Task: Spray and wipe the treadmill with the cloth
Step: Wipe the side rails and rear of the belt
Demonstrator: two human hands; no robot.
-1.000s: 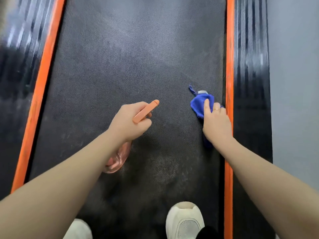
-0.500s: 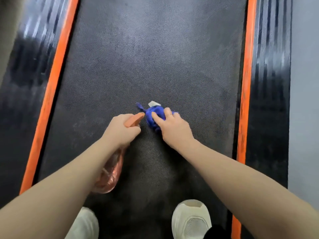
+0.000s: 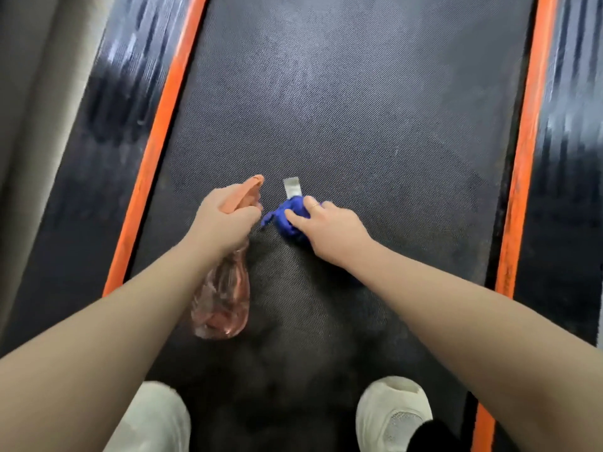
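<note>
head view: my right hand [image 3: 329,231] has dragged the bunched blue cloth [image 3: 290,218] from the right orange stripe [image 3: 522,151] to mid-belt of the black treadmill [image 3: 359,109], fingers pressing it down. left hand [image 3: 225,220] grips the pink translucent spray bottle [image 3: 223,298] just beside it, so i judge another wiping pass done.

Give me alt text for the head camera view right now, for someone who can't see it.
Looking down at a black treadmill belt edged with orange strips, the right hand presses a bunched blue cloth onto the belt's middle. Beside it, the left hand grips an orange spray bottle. Two white shoes stand on the belt below.
</note>
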